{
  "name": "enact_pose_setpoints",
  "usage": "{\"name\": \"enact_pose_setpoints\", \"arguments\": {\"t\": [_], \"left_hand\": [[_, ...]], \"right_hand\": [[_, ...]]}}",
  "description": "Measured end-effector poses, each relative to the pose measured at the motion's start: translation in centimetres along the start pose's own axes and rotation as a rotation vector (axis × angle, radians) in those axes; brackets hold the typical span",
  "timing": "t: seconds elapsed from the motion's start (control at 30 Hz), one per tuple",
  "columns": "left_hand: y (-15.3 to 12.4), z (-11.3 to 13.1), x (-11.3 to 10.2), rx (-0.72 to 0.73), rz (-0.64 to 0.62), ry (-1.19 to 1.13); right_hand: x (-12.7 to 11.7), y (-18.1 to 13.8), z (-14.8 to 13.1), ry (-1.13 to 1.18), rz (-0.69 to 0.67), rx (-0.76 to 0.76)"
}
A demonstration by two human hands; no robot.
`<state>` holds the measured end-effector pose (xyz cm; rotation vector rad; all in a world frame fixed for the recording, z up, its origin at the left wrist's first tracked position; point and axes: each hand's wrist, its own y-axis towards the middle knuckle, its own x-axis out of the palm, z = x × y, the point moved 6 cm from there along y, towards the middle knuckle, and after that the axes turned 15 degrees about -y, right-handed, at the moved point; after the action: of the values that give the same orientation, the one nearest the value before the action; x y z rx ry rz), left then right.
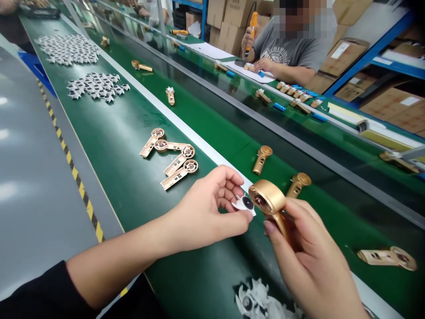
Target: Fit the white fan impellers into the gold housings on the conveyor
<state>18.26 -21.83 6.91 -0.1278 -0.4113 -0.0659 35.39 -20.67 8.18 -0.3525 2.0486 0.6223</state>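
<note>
My left hand point(209, 206) pinches a small white fan blade point(245, 204) between thumb and fingers. Right beside it my right hand point(308, 261) grips a gold fan body point(269, 201) by its handle, round head turned toward the blade. The blade almost touches the head. Both hover over the green conveyor belt point(133, 146). Several gold fan halves point(172, 157) with motors lie on the belt just beyond my left hand.
White fan blades lie in heaps at the far left point(94, 85) and near the bottom edge point(259, 301). More gold bodies point(262, 158) rest across the white strip point(186, 128). Across the line a person point(292, 48) works with an orange screwdriver point(253, 26). Cartons stand behind.
</note>
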Motion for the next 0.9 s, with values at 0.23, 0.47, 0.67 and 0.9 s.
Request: {"name": "enact_pose_setpoints", "arguments": {"t": [0.23, 0.47, 0.67, 0.9], "left_hand": [[-0.8, 0.4, 0.7, 0.007, 0.053, 0.028], [-1.1, 0.2, 1.5, -0.046, 0.051, -0.165], [-1.0, -1.0, 2.3, -0.076, 0.04, -0.368], [-1.4, -1.8, 4.1, -0.113, -0.045, -0.52]], "right_hand": [[-1.2, -0.3, -1.1, -0.196, 0.072, -0.173], [-1.6, -0.5, -0.4, -0.098, -0.017, -0.151], [-2.4, -1.5, -0.6, -0.088, -0.015, -0.13], [-2.5, -3.2, 0.7, 0.088, -0.071, 0.026]]}}
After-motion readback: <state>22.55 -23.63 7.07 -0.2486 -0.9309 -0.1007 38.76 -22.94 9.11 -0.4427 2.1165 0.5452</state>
